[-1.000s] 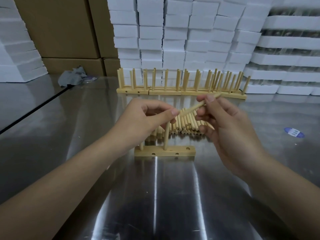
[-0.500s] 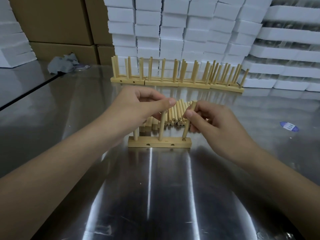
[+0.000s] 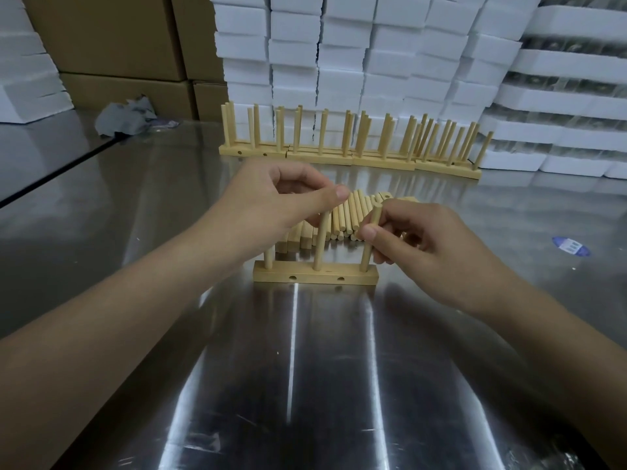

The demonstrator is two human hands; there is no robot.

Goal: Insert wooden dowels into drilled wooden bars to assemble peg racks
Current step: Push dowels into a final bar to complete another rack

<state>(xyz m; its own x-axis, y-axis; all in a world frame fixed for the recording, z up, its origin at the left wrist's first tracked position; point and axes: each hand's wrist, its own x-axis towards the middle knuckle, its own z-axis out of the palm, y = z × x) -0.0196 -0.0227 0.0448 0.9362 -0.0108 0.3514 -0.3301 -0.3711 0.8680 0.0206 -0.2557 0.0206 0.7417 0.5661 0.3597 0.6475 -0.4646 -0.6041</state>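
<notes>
A drilled wooden bar [image 3: 315,276] lies on the steel table in front of me with three dowels standing in it. My right hand [image 3: 424,245] pinches the rightmost dowel [image 3: 370,239], which stands nearly upright in the bar's right end. My left hand [image 3: 281,205] hovers over the left dowel [image 3: 268,261]; its fingers are curled and its thumb points right, above the top of the middle dowel [image 3: 321,240]. Whether the left hand holds the left dowel is hidden. A heap of loose dowels [image 3: 353,215] lies just behind the bar.
A row of finished peg racks [image 3: 349,157] stands across the back of the steel table [image 3: 305,385]. Stacks of white foam blocks [image 3: 356,56] and cardboard boxes [image 3: 101,35] rise behind. A grey rag [image 3: 125,117] lies at the far left, a blue sticker [image 3: 571,246] at the right.
My right hand brought a dowel down from in front of me and set it into the bar's right hole, where it now stands straighter. My left hand stayed over the left side.
</notes>
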